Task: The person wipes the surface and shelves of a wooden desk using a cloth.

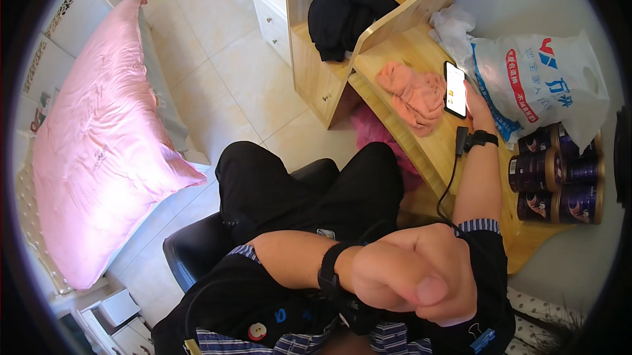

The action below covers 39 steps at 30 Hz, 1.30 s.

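Observation:
My right hand (479, 112) reaches over the wooden desk and holds a smartphone (455, 90) by its right edge, its bright screen lit. Most of that hand's fingers are hidden behind the phone. A black strap with a small box and a cable (474, 139) circles the right wrist. Close to the camera, my left hand (415, 276) is raised in front of my chest, curled into a fist, with no object showing in it. A black band (329, 269) sits on the left wrist. Beside the phone lies a crumpled orange cloth (413, 97).
On the desk (388, 58) are a white printed plastic bag (540, 85) and several stacked dark purple cans (556, 177). A black garment (349, 16) lies in the shelf unit. A pink quilt (105, 151) covers the bed at left. Under the desk is a pink bag (375, 128).

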Motion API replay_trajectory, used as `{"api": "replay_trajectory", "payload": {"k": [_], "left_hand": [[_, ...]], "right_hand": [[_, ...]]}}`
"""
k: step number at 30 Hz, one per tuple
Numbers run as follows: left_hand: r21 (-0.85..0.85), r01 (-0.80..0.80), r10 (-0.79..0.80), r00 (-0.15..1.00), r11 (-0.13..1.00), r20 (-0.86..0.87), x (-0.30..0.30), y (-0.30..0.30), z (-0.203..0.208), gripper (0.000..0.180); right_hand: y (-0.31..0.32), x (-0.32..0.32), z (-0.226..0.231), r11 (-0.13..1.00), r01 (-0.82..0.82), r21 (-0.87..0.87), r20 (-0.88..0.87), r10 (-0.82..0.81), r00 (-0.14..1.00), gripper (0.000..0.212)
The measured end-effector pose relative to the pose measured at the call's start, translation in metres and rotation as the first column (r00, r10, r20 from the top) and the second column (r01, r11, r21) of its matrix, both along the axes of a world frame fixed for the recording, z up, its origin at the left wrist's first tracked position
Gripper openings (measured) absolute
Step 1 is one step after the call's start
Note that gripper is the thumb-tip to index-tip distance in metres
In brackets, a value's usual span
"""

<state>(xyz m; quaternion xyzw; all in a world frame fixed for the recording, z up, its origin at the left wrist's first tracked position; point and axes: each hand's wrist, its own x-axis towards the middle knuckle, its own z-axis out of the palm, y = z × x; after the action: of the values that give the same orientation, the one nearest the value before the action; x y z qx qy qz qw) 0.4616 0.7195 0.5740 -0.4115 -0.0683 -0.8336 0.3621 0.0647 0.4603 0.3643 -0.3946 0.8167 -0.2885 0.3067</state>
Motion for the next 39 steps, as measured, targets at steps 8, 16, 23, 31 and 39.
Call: {"api": "replay_trajectory", "payload": {"k": [8, 16, 23, 31, 39], "left_hand": [[-0.03, -0.126, 0.129, 0.982, 0.992, 0.137, 0.014, -0.006, -0.011, 0.05], [-0.03, -0.075, 0.079, 0.976, 0.997, 0.203, 0.001, -0.007, -0.014, 0.054], [0.005, -0.16, 0.148, 0.924, 0.987, 0.352, -0.005, -0.022, -0.017, 0.055], [-0.109, -0.382, 0.379, 0.758, 0.918, 0.531, -0.012, -0.036, -0.021, 0.057], [-0.592, -0.628, 0.771, 0.021, 0.505, 0.636, 0.012, -0.09, -0.041, 0.051]], "right_hand": [[0.074, 0.179, 0.031, 0.969, -0.147, -0.197, -0.687, -0.03, 0.726, 0.081], [0.085, 0.255, 0.027, 0.71, -0.608, -0.356, -0.804, 0.099, 0.587, 0.045], [0.128, 0.236, 0.027, 0.727, -0.605, -0.324, -0.851, 0.055, 0.522, 0.043], [0.103, 0.268, 0.033, 0.809, -0.529, -0.256, -0.64, 0.268, 0.72, 0.053], [0.037, 0.31, 0.04, 0.874, -0.478, -0.084, -0.62, 0.33, 0.712, 0.046]]}}
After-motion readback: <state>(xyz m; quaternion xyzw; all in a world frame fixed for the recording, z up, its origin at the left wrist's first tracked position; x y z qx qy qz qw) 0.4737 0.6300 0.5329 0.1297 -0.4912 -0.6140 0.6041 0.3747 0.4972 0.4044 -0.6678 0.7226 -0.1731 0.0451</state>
